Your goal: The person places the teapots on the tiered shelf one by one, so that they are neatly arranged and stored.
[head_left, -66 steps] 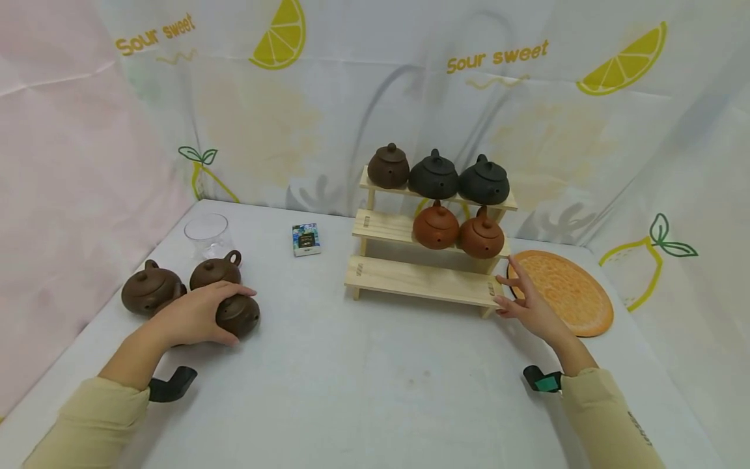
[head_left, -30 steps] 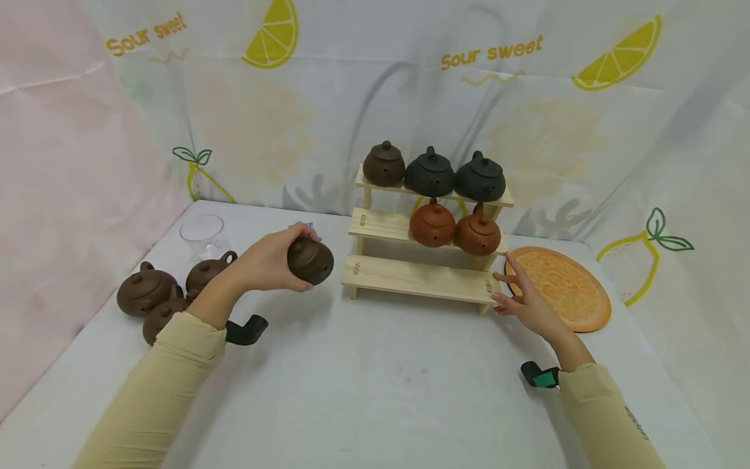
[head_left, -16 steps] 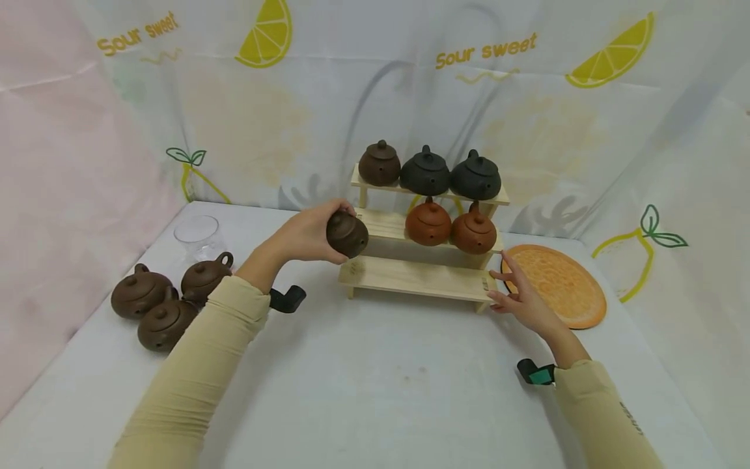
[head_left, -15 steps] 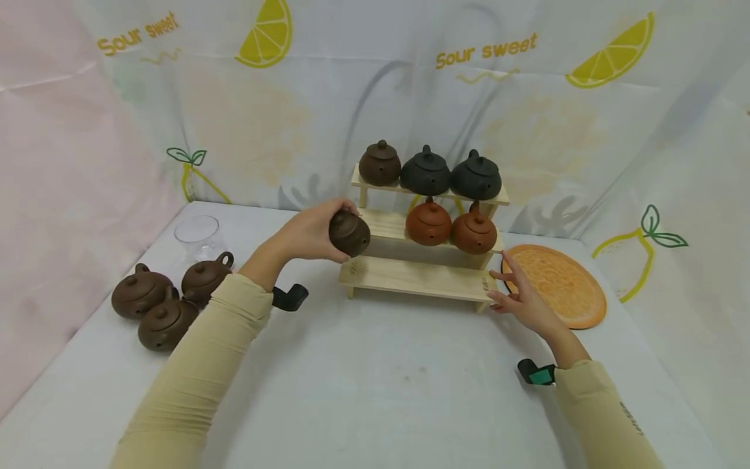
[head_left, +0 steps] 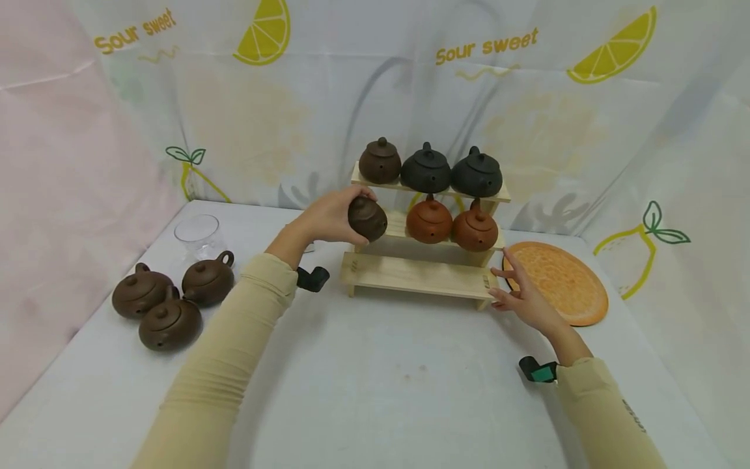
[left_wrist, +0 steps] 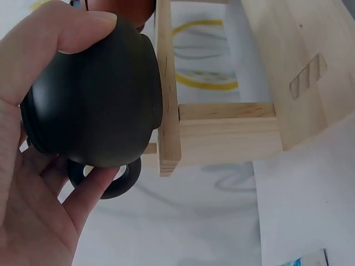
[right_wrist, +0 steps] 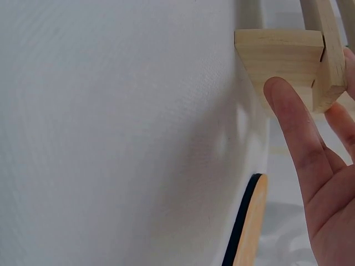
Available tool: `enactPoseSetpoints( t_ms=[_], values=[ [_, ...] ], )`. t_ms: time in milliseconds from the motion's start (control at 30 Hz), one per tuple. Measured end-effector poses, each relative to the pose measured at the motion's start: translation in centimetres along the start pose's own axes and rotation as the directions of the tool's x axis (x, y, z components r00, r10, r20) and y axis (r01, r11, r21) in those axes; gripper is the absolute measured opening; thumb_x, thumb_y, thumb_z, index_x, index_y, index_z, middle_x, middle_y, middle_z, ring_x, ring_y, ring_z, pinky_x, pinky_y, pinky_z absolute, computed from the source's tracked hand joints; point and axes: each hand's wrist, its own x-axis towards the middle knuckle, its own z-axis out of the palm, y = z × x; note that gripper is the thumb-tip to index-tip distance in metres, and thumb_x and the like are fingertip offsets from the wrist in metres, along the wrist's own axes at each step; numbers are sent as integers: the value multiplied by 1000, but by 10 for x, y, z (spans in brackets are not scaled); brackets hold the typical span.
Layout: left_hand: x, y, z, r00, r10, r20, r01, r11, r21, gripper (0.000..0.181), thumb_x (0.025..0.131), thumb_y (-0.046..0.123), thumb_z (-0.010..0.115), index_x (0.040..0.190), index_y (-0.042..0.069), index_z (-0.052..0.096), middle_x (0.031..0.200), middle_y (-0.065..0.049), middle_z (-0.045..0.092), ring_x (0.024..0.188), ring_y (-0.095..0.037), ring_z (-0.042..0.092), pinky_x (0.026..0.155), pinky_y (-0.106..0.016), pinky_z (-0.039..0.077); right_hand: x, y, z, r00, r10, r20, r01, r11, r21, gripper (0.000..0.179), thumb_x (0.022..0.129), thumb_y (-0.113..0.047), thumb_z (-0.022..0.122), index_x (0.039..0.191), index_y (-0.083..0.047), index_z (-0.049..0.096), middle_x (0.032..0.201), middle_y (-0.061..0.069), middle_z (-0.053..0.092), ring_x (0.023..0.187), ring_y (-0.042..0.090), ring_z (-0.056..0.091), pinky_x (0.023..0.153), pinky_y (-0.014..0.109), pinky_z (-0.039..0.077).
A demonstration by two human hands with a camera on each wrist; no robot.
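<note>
My left hand (head_left: 333,218) grips a dark brown teapot (head_left: 369,220) at the left end of the wooden rack's middle shelf (head_left: 397,225). In the left wrist view the thumb lies across the teapot body (left_wrist: 100,94), and a finger is at its loop handle (left_wrist: 130,180). The teapot's base is right by the shelf board (left_wrist: 167,83); whether it rests on it I cannot tell. Two reddish-brown teapots (head_left: 429,220) (head_left: 475,228) sit farther right on that shelf. My right hand (head_left: 530,305), fingers spread, touches the right end of the bottom shelf (head_left: 418,275).
On the top shelf stand a brown teapot (head_left: 380,161) and two black ones (head_left: 426,169) (head_left: 477,173). Three brown teapots (head_left: 140,292) (head_left: 208,281) (head_left: 170,324) cluster at left, near a clear glass (head_left: 198,231). A round pizza-patterned board (head_left: 559,283) lies right of the rack.
My left hand has picked up the dark brown teapot from the left cluster and carried it rightward to the middle shelf's left end. My right hand has stayed at the rack.
</note>
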Motion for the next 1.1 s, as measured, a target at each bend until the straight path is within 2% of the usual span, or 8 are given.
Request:
enactPoseSetpoints(
  t_ms=[167,300,400,500,667,867,1000,1100],
  values=[
    [7,0,2,999,51,5,-51,997,53,74,63,18,82,130,14,50,126,-4,51,103,-22,50,87,-37,41,0,1,0,1000,13,-2,-13,1000,2,89,93,-12,58,149,-34,-8,142,31,26,83,40,63,70,33,54],
    [8,-4,6,994,106,-20,-104,992,73,80,65,15,79,137,14,46,139,-7,41,121,-25,41,95,-41,36,0,2,0,1000,13,-1,-13,1000,2,89,93,-12,57,149,-33,-8,142,31,25,85,41,63,70,32,54],
    [4,-10,14,987,134,-86,-131,991,36,82,67,13,79,140,13,42,144,-11,31,129,-29,31,99,-44,32,0,2,1,1000,10,0,-10,1000,0,89,93,-12,57,149,-33,-9,142,31,25,85,41,63,70,33,54],
    [-2,-14,23,969,135,-206,-141,990,-13,80,67,12,82,138,10,43,140,-15,28,126,-32,28,97,-46,32,0,2,1,1000,13,1,-13,1000,-1,88,93,-12,57,149,-34,-9,143,30,25,86,41,63,70,33,54],
    [-10,-11,41,915,14,-403,-38,998,-53,77,64,19,87,130,11,49,128,-18,31,116,-32,32,92,-46,35,-2,2,0,1000,14,0,-14,1000,-4,88,93,-12,57,149,-34,-9,142,31,24,85,41,63,70,33,54],
    [-12,0,58,864,-184,-468,98,974,-203,81,63,29,88,132,17,46,120,-15,37,109,-29,40,91,-46,39,-2,2,0,1000,10,-4,-10,1000,-7,88,93,-11,56,149,-34,-9,142,31,25,84,41,63,70,32,54],
    [-10,4,60,826,-213,-522,113,970,-217,76,63,31,87,128,15,51,116,-15,42,103,-29,47,88,-43,42,-1,2,1,1000,7,-3,-7,1000,-10,89,93,-12,57,148,-34,-9,142,31,25,84,41,63,70,32,54],
    [-10,6,58,816,-207,-540,113,973,-202,74,61,32,88,125,15,55,113,-13,45,99,-27,51,85,-38,45,-1,1,1,1000,1,-2,-1,1000,-7,88,93,-11,56,149,-34,-9,142,31,25,85,42,63,70,33,54]
  ],
)
